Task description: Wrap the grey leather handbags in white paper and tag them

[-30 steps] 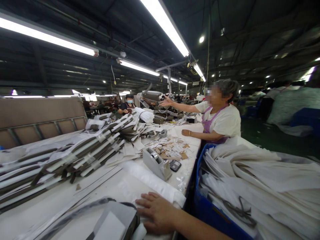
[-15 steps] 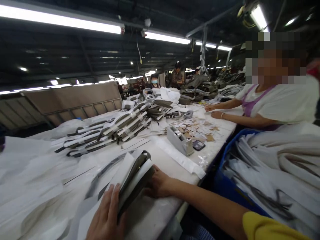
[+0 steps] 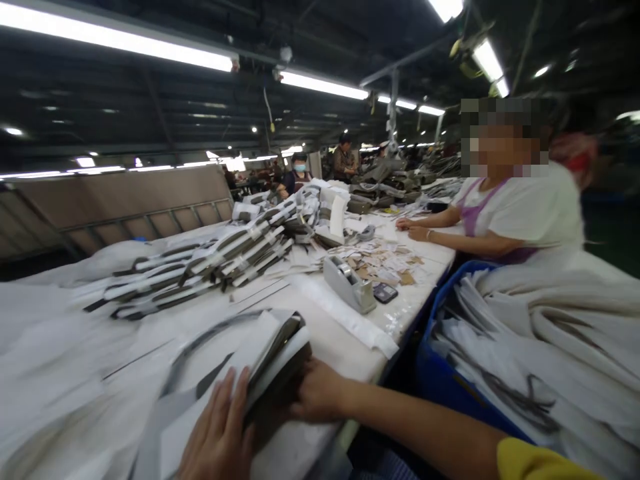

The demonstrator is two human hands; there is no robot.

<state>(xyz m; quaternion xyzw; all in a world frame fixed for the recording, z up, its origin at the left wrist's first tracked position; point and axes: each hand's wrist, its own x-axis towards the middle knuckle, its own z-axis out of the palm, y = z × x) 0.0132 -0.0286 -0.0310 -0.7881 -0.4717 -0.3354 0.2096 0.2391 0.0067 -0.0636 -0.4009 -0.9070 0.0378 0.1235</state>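
In front of me a bundle of folded olive fabric pieces and white strips (image 3: 280,353) stands on edge on the table. My left hand (image 3: 217,427) grips its near end, fingers straight along the white side and the thumb on the other side. At the right side of the bundle is my right hand (image 3: 323,393), curled, with its fingertips hidden against the dark fabric. A grey curved band (image 3: 200,343) and white sheets lie just left of the bundle.
Taped bundles (image 3: 240,257) are piled farther back on the table. A tape dispenser (image 3: 350,287) and a dark phone-like object (image 3: 385,293) stand near paper tags (image 3: 385,263). On the right are a blue bin (image 3: 430,333) of white material and a person in a purple apron (image 3: 470,213).
The camera view has shifted slightly, and the person on the right now appears further left. My right hand has moved slightly lower along the bundle's side; my left hand keeps its hold.
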